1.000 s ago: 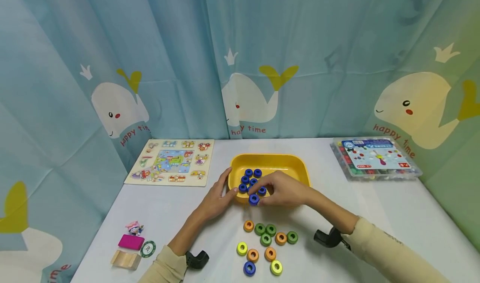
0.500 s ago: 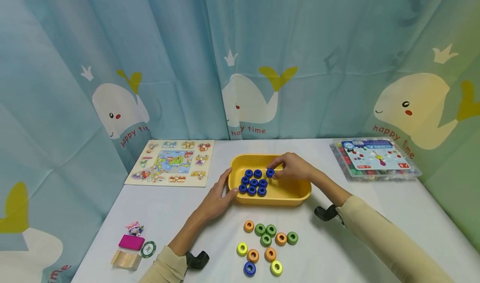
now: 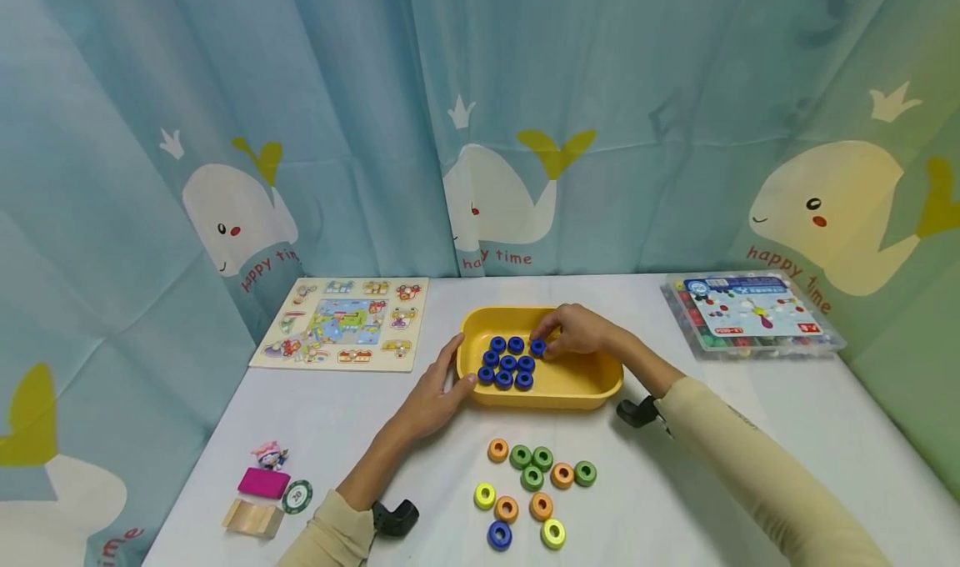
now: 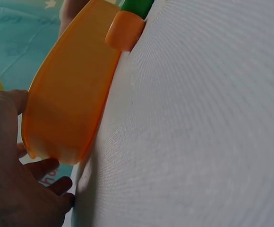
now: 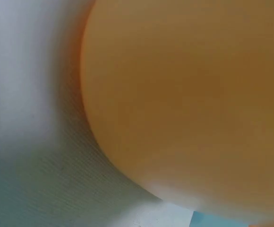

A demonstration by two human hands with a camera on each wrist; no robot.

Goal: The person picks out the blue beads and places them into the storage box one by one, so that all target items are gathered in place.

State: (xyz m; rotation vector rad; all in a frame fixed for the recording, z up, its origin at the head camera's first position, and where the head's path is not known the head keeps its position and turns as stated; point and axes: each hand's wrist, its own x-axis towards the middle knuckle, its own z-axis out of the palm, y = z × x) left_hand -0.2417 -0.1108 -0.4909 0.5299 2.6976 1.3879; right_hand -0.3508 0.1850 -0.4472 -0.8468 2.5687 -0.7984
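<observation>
In the head view, a yellow tray [image 3: 581, 379] holds several blue rings [image 3: 524, 385] grouped at its left end. My left hand [image 3: 427, 402] holds that end, thumb at the near corner and fingers along the side. The left wrist view shows the fingertips of that hand [image 4: 19, 161] against the tray's wall [image 4: 71, 94]. Reaching over the far rim area, my right hand [image 3: 583, 331] pinches a blue ring [image 3: 537, 353] between thumb and fingers, low inside the tray, just right of the top row. Only the tray's outer wall [image 5: 184, 104] fills the right wrist view.
Several orange, green and yellow rings [image 3: 532, 478] plus one blue ring [image 3: 499, 545] lie in front of the tray. A puzzle board [image 3: 408, 358] is at back left, a clear parts box [image 3: 757, 308] at back right. A figurine [image 3: 270, 456], magenta block [image 3: 263, 483], chip [image 3: 297, 497] and wooden piece [image 3: 253, 519] sit left.
My right hand has carried a blue ring from the tray's near rim to the far part of the tray, then lowered it slightly leftward beside the other rings. The left hand stays put.
</observation>
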